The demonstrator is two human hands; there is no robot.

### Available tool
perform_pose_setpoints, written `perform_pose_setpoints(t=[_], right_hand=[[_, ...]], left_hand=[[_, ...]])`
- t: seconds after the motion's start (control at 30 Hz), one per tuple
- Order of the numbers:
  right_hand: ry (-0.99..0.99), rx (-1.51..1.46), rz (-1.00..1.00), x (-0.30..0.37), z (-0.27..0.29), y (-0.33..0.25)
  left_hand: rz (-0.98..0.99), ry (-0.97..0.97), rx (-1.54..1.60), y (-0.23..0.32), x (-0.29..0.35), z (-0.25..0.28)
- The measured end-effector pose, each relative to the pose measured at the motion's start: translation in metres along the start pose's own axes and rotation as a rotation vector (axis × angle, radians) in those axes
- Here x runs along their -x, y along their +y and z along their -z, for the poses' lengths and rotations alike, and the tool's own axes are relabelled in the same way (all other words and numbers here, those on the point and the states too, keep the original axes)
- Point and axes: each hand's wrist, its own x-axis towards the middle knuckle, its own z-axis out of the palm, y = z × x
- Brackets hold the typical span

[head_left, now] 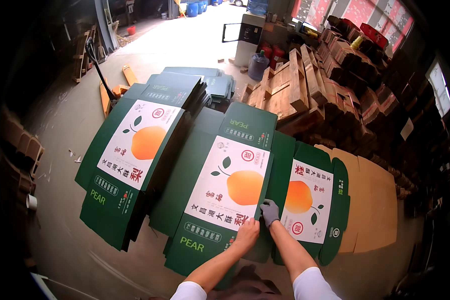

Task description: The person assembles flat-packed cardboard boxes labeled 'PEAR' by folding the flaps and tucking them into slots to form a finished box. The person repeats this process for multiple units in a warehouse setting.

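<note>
In front of me lies a flat green cardboard box blank (205, 165) with a white panel and a printed orange-yellow pear. My bare left hand (248, 234) is closed at its right edge, near the lower corner of the white panel. Just beyond it, my right hand (270, 212), in a grey glove, has its fingers bent at the same edge. The two hands are close together, and their fingertips are partly hidden. To the right lies another printed box blank (307, 202), its pear turned the other way up, beside my right forearm.
A tall stack of green box blanks (135, 145) stands left, with another stack (217, 85) behind. Plain brown cardboard (375, 200) lies at right. Wooden pallets (290, 82), a water dispenser (249, 37) and bundled cardboard (345, 60) stand farther back. A pallet jack (110, 92) is at the far left.
</note>
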Motion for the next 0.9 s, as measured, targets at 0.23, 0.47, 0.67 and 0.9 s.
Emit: perform_pose_setpoints(t=[0.23, 0.47, 0.67, 0.9], right_hand=[[0.032, 0.05, 0.032, -0.011, -0.007, 0.016], [0.105, 0.276, 0.14, -0.023, -0.002, 0.017], [-0.212, 0.202, 0.222, -0.014, 0.084, -0.022], [0.447, 0.359, 0.258, 0.004, 0.441, 0.042]], left_hand=[[0.051, -0.07, 0.02, -0.005, -0.001, -0.007], [0.044, -0.092, 0.011, 0.017, -0.013, -0.033], [0.245, -0.108, -0.067, 0.025, -0.015, -0.035], [0.159, -0.106, -0.176, 0.062, -0.034, -0.036]])
